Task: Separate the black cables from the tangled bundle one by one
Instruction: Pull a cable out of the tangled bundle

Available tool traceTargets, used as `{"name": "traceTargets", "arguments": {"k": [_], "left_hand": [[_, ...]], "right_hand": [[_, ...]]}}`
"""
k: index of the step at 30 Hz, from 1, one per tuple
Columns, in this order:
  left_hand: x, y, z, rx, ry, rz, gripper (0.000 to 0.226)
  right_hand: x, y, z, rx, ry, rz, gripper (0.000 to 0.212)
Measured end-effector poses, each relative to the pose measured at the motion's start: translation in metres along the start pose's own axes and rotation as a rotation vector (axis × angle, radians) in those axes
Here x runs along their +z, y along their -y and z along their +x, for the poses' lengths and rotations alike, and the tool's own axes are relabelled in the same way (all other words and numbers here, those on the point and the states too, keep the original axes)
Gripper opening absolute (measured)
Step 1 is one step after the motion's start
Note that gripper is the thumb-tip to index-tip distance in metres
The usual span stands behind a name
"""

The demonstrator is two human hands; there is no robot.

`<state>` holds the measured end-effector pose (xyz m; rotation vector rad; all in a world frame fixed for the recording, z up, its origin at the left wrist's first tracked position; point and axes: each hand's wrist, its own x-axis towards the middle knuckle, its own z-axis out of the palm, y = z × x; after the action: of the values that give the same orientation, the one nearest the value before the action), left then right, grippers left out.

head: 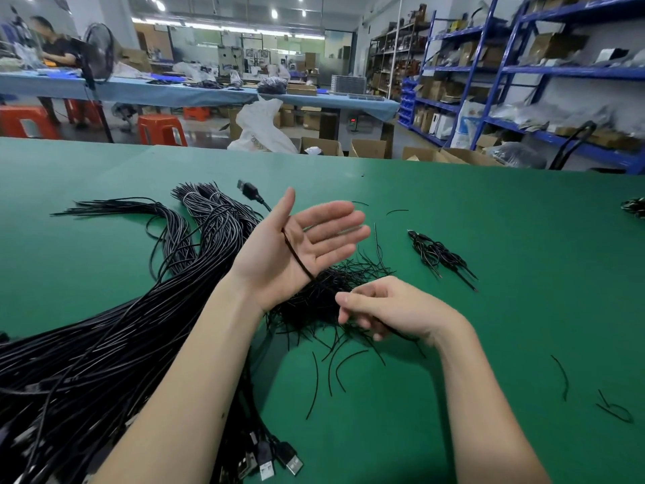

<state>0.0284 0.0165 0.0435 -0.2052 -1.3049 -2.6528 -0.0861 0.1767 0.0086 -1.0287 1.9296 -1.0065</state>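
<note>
A big tangled bundle of black cables (115, 330) sprawls over the left of the green table (488, 239), with USB plugs at its near end. My left hand (300, 246) is raised palm up, fingers straight. One black cable (296, 256) runs across the palm between thumb and forefinger, and its USB plug (248, 190) sticks out behind the hand. My right hand (387, 309) pinches the same cable lower down with curled fingers. Under both hands lies a heap of short black ties (324, 298).
A small bunch of tied black cables (439, 255) lies to the right. Loose black ties (562, 375) are scattered over the near right. Another dark bundle (635, 207) shows at the right edge. Behind the table stand cardboard boxes, stools, a blue table and blue shelves.
</note>
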Motion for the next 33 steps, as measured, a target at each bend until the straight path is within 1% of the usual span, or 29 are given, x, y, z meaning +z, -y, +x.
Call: {"name": "traceTargets", "arguments": {"k": [2,3,4,5,6,8,10,12,14,17,18,20,21,23,24,26,27,28,30,33], "left_hand": [[0.000,0.000,-0.002,-0.087,0.073,0.166,0.084],[0.001,0.001,-0.003,-0.169,0.112,0.261,0.086],[0.000,0.004,-0.003,-0.265,0.147,0.364,0.088],[0.000,0.007,-0.002,-0.363,0.170,0.471,0.090],[0.000,0.012,-0.001,-0.452,0.175,0.578,0.093],[0.000,0.022,0.002,-0.579,0.125,0.776,0.098],[-0.002,0.030,0.004,-0.617,0.032,0.884,0.098],[-0.004,0.032,0.004,-0.623,-0.047,0.912,0.097],[-0.006,0.029,0.004,-0.615,-0.067,0.954,0.095],[-0.005,0.022,0.003,-0.565,-0.057,0.917,0.100],[-0.006,0.020,0.003,-0.532,-0.049,0.900,0.096],[-0.007,0.018,0.003,-0.433,-0.048,0.884,0.070],[-0.008,0.017,0.003,-0.394,-0.052,0.880,0.066],[-0.010,0.017,0.006,-0.306,-0.138,0.883,0.080],[-0.011,0.017,0.008,-0.255,-0.191,0.843,0.084],[-0.016,0.013,0.012,-0.156,-0.314,0.634,0.084],[-0.018,0.010,0.013,-0.106,-0.329,0.495,0.082],[-0.019,0.006,0.013,-0.071,-0.305,0.392,0.080],[-0.015,0.002,0.012,-0.024,-0.190,0.240,0.076],[-0.010,0.000,0.010,0.028,-0.093,0.045,0.070]], "right_hand": [[-0.001,-0.002,0.002,-0.006,-0.217,-0.125,0.033],[-0.003,-0.003,0.004,-0.025,-0.331,-0.194,0.025],[-0.005,-0.004,0.005,-0.044,-0.410,-0.228,0.017],[-0.006,-0.003,0.006,-0.059,-0.446,-0.242,0.012],[-0.007,-0.001,0.005,-0.072,-0.454,-0.257,0.010],[-0.007,0.007,0.002,-0.094,-0.453,-0.315,0.010],[-0.007,0.017,-0.001,-0.119,-0.467,-0.418,0.010],[-0.005,0.027,-0.004,-0.125,-0.470,-0.494,0.014],[-0.003,0.035,-0.005,-0.136,-0.462,-0.492,0.016],[0.001,0.041,-0.007,-0.186,-0.456,-0.352,0.017],[0.003,0.043,-0.007,-0.202,-0.442,-0.285,0.019],[0.007,0.045,-0.006,-0.231,-0.377,-0.137,0.021],[0.008,0.046,-0.006,-0.247,-0.334,-0.043,0.020],[0.007,0.046,-0.006,-0.270,-0.254,0.171,0.019],[0.005,0.044,-0.006,-0.279,-0.222,0.237,0.018],[0.003,0.038,-0.007,-0.283,-0.135,0.258,0.018],[0.003,0.035,-0.007,-0.280,-0.079,0.259,0.019],[0.004,0.032,-0.006,-0.279,-0.032,0.279,0.021],[0.006,0.028,-0.002,-0.294,0.024,0.356,0.026],[0.010,0.023,0.004,-0.320,0.096,0.448,0.025]]}}
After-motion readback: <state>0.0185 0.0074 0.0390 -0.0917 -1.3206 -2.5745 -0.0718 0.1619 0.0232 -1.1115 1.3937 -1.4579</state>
